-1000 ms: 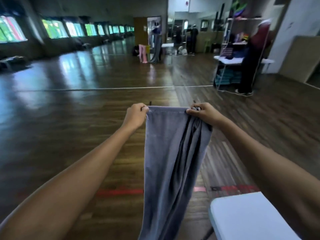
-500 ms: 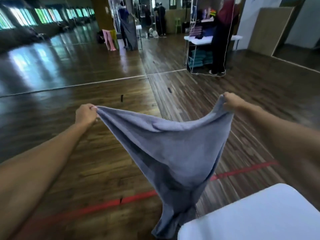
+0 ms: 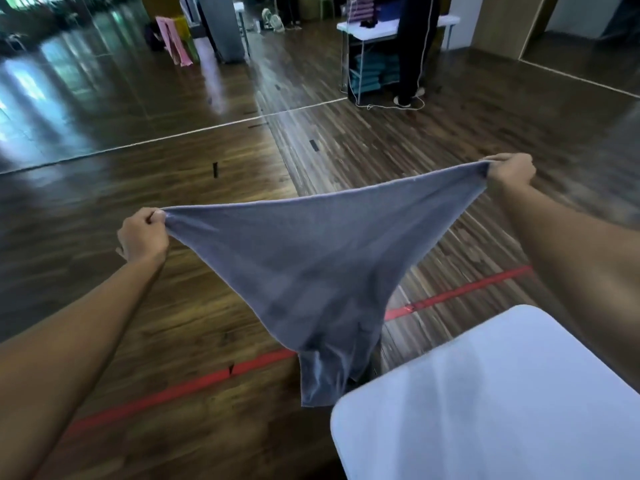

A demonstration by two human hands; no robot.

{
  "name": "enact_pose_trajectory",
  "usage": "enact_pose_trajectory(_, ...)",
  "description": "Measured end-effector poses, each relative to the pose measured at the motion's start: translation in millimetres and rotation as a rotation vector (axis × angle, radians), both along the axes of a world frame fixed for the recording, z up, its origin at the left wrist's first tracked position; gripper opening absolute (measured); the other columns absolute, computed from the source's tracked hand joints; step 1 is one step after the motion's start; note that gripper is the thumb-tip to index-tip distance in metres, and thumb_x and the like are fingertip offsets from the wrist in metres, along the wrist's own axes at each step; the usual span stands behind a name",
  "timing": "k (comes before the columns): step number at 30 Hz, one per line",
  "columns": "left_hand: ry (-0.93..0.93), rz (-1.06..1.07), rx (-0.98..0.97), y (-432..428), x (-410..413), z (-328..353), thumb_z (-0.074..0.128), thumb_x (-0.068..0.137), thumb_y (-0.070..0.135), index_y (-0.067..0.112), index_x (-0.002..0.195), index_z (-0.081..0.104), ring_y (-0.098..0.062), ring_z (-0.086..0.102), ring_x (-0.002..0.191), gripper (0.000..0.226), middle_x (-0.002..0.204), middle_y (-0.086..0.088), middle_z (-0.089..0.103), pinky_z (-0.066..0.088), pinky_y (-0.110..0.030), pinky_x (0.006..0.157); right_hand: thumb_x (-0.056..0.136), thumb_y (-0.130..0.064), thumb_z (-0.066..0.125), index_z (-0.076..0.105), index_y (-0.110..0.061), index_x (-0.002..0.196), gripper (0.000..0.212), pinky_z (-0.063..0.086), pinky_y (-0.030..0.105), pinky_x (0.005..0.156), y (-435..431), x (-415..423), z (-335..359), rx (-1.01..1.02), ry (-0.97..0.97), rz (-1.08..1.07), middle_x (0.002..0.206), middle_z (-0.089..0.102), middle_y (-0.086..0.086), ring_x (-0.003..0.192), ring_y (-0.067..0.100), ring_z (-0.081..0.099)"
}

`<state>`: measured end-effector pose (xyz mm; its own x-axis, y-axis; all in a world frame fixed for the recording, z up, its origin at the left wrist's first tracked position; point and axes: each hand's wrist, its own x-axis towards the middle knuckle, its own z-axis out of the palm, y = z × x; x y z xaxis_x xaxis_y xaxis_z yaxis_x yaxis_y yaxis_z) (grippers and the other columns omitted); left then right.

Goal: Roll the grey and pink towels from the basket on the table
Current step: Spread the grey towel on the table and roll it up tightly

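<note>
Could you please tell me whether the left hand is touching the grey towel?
Touching. The head view shows the left hand pinching one top corner of the grey towel.

The left hand (image 3: 143, 235) and right hand (image 3: 510, 168) pinch a grey towel (image 3: 311, 271) (stretched, sagging) beside the table (image 3: 485, 410).

You stand over a dark wooden floor (image 3: 194, 313), which shows bright reflections toward ten o'clock. A red tape line (image 3: 194, 381) crosses it from seven o'clock up toward three. Farther out, a thin white line (image 3: 194, 131) slants from nine o'clock toward one, with a short black mark (image 3: 215, 169) on the boards just this side of it. At one o'clock you have a white folding table (image 3: 367, 26). A person in dark clothes (image 3: 412, 46) stands at it, teal stacks (image 3: 372, 72) sit beneath it, and a white cord (image 3: 388, 106) lies looped on the floor by the shoes. At eleven o'clock a pink cloth (image 3: 173, 39) hangs near a grey column (image 3: 221, 29). A tan board (image 3: 498, 22) stands at two o'clock.
</note>
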<state>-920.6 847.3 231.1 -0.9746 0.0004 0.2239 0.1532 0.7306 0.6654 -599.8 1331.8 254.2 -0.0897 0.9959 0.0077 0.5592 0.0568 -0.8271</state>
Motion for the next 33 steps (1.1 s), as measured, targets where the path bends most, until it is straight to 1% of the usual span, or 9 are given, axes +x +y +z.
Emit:
enact_pose_trajectory(4, 0.028, -0.125, 0.075, -18, 75, -24, 0.05, 0.092, 0.024, 0.005, 0.107, 0.069, -0.04, 0.058, 0.104, 0.031, 0.109, -0.024, 0.065, 0.044, -0.041, 0.087, 0.083, 0.0, 0.041, 0.074, -0.007, 0.106, 0.041, 0.041, 0.016, 0.079, -35, 74, -10, 0.044, 0.133, -0.024, 0.11, 0.069, 0.018, 0.109, 0.029, 0.061)
enact_pose_trajectory(9, -0.05, -0.268, 0.293, -50, 219, -53, 0.052, 0.094, 0.015, 0.005, 0.093, 0.068, -0.025, 0.056, 0.087, 0.019, 0.092, -0.012, 0.065, 0.035, -0.028, 0.073, 0.08, -0.007, 0.043, 0.074, -0.009, 0.108, 0.042, 0.047, 0.027, 0.091, -64, 204, -23, 0.018, 0.183, -0.12, 0.109, 0.07, 0.017, 0.108, 0.029, 0.063)
enact_pose_trajectory(17, -0.241, -0.621, -0.013, -98, 446, -119, 0.056, 0.087, 0.004, 0.015, 0.065, 0.06, -0.02, 0.056, 0.068, 0.025, 0.068, -0.008, 0.063, 0.041, -0.036, 0.064, 0.088, -0.013, 0.049, 0.061, 0.002, 0.125, 0.042, 0.039, 0.038, 0.103, -142, 454, -86, -0.066, 0.007, -0.304, 0.124, 0.061, 0.026, 0.12, 0.038, 0.055)
enact_pose_trajectory(19, -0.302, -0.738, -0.088, -101, 495, -136, 0.058, 0.089, 0.006, 0.021, 0.064, 0.061, -0.007, 0.055, 0.061, 0.029, 0.068, 0.0, 0.066, 0.042, -0.034, 0.061, 0.089, -0.011, 0.049, 0.061, 0.003, 0.124, 0.039, 0.039, 0.041, 0.103, -166, 507, -111, -0.084, -0.073, -0.334, 0.121, 0.061, 0.031, 0.116, 0.042, 0.055)
enact_pose_trajectory(21, -0.343, -0.826, -0.119, -101, 535, -153, 0.058, 0.088, 0.007, 0.026, 0.057, 0.055, 0.005, 0.053, 0.057, 0.036, 0.076, 0.01, 0.07, 0.039, -0.025, 0.055, 0.089, -0.009, 0.049, 0.064, 0.007, 0.116, 0.035, 0.042, 0.046, 0.097, -186, 552, -139, -0.073, -0.167, -0.284, 0.112, 0.061, 0.037, 0.109, 0.048, 0.056)
enact_pose_trajectory(25, -0.448, -0.904, -0.207, -97, 595, -193, 0.057, 0.088, 0.016, 0.036, 0.065, 0.066, -0.013, 0.068, 0.078, 0.032, 0.085, 0.007, 0.074, 0.049, -0.033, 0.067, 0.079, -0.016, 0.041, 0.064, 0.01, 0.078, 0.034, 0.045, 0.042, 0.076, -209, 620, -202, -0.081, -0.388, -0.07, 0.08, 0.063, 0.036, 0.082, 0.045, 0.061)
enact_pose_trajectory(27, -0.451, -0.945, -0.276, -92, 618, -214, 0.055, 0.088, 0.019, 0.02, 0.079, 0.072, -0.011, 0.066, 0.087, 0.019, 0.099, 0.004, 0.072, 0.047, -0.026, 0.073, 0.078, -0.015, 0.038, 0.061, 0.005, 0.074, 0.03, 0.041, 0.039, 0.071, -214, 643, -233, -0.122, -0.501, 0.043, 0.08, 0.063, 0.031, 0.079, 0.043, 0.059)
enact_pose_trajectory(31, -0.332, -0.962, -0.4, -77, 636, -248, 0.053, 0.092, 0.023, 0.011, 0.076, 0.06, -0.016, 0.062, 0.092, 0.021, 0.103, 0.003, 0.066, 0.046, -0.03, 0.075, 0.085, -0.023, 0.036, 0.06, -0.002, 0.086, 0.033, 0.044, 0.039, 0.072, -214, 650, -271, -0.142, -0.663, 0.219, 0.091, 0.063, 0.024, 0.086, 0.041, 0.059)
enact_pose_trajectory(33, -0.254, -0.887, -0.448, -67, 639, -254, 0.05, 0.092, 0.03, 0.012, 0.079, 0.059, -0.019, 0.058, 0.08, 0.024, 0.089, 0.001, 0.062, 0.047, -0.036, 0.069, 0.095, -0.033, 0.034, 0.061, -0.012, 0.115, 0.039, 0.038, 0.049, 0.095, -211, 645, -278, -0.059, -0.811, 0.309, 0.106, 0.064, 0.022, 0.102, 0.04, 0.058)
